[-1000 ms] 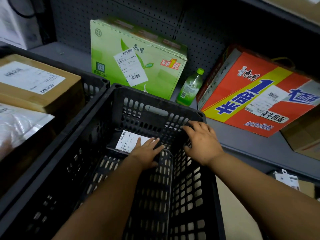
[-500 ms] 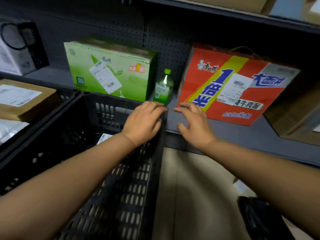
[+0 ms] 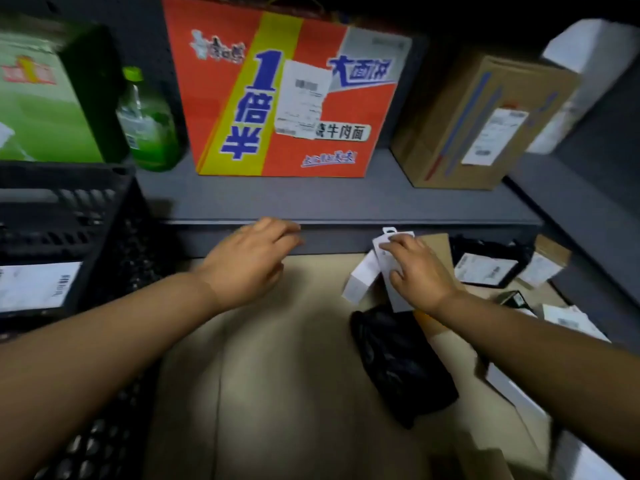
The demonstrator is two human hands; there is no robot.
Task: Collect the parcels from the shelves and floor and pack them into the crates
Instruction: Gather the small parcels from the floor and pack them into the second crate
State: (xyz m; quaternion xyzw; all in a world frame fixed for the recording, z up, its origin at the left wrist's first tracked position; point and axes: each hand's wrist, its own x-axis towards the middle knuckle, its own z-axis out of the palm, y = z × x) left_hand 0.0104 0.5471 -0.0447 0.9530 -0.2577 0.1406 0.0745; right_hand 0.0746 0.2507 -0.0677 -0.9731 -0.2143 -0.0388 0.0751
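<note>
Plainly most of the work is left. On the shelf at twelve o'clock the big orange noodle carton stands untouched, with a brown cardboard box at two o'clock and a green carton at ten o'clock, a green bottle beside it. The black crate at nine o'clock holds at least one labelled parcel; how full it is I cannot tell. On the floor around four o'clock lie a black bag, a dark labelled packet and more small parcels. The right hand grasps a small white box just under the shelf edge, not yet packed. The left hand hovers released, holding nothing.
</note>
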